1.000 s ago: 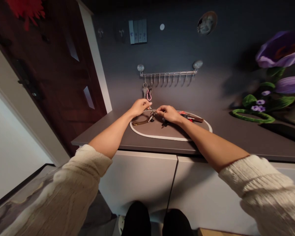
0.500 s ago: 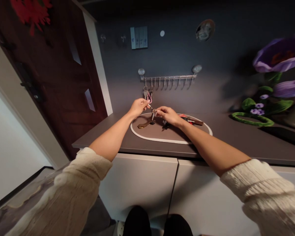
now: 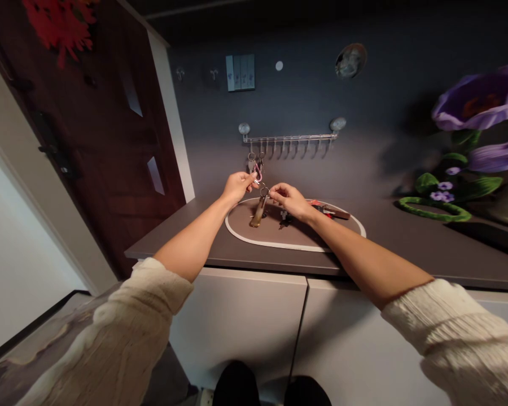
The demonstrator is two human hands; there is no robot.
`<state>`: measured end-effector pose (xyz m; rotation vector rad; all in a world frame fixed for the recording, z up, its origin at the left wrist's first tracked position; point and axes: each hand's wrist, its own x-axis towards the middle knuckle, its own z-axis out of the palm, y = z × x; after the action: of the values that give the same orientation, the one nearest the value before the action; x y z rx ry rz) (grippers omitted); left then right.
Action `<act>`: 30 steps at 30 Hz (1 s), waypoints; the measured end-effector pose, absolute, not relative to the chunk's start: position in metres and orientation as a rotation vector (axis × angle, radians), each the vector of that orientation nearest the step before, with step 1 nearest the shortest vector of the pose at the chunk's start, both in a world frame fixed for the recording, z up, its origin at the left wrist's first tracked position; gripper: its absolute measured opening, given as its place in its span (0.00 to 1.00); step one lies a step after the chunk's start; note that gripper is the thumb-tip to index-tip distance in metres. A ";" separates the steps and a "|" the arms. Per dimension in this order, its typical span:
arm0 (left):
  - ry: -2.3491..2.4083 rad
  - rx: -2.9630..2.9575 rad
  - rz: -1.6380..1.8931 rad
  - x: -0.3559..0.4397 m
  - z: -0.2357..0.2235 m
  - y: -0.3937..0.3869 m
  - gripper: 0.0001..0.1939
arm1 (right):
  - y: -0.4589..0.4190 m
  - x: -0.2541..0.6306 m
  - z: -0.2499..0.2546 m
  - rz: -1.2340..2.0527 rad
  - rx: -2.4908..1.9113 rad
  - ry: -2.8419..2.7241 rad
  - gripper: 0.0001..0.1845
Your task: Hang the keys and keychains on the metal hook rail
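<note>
Above the oval mat (image 3: 275, 243), my left hand (image 3: 238, 188) is closed in a pinch on the metal clasp end of a bunch of keys. Its key ring (image 3: 265, 192) hangs between my hands, with a brown strap-like fob (image 3: 258, 213) dangling below. My right hand (image 3: 291, 201) has thumb and forefinger pinched at the right edge of that ring; the exact contact is too small to see. Just behind my left fingers, a pink carabiner (image 3: 259, 171) and keys (image 3: 251, 165) hang from the clear hook rail (image 3: 292, 138). Dark keys (image 3: 285, 220) lie under my right hand.
On the mat's right lie red and brown items (image 3: 338, 213), partly covered by my right forearm. Purple fabric flowers (image 3: 478, 107) with a green ring base (image 3: 436, 208) stand at the right of the counter (image 3: 406, 248). White cabinet doors (image 3: 245, 321) are below; a dark door (image 3: 110, 124) is left.
The brown fob has swung from lying out to the left to hanging nearly straight down. My hands stay almost in place, and the view has tilted slightly upward.
</note>
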<state>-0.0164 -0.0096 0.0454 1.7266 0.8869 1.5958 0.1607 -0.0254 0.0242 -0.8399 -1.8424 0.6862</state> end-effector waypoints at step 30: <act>0.869 1.773 1.026 -0.005 0.034 -0.024 0.16 | -0.018 0.173 0.040 0.688 -0.788 -1.594 0.16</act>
<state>-0.0047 -0.0242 0.0341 1.7727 0.8687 1.0262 0.1733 -0.0184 0.0401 -0.7882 -1.5939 0.6877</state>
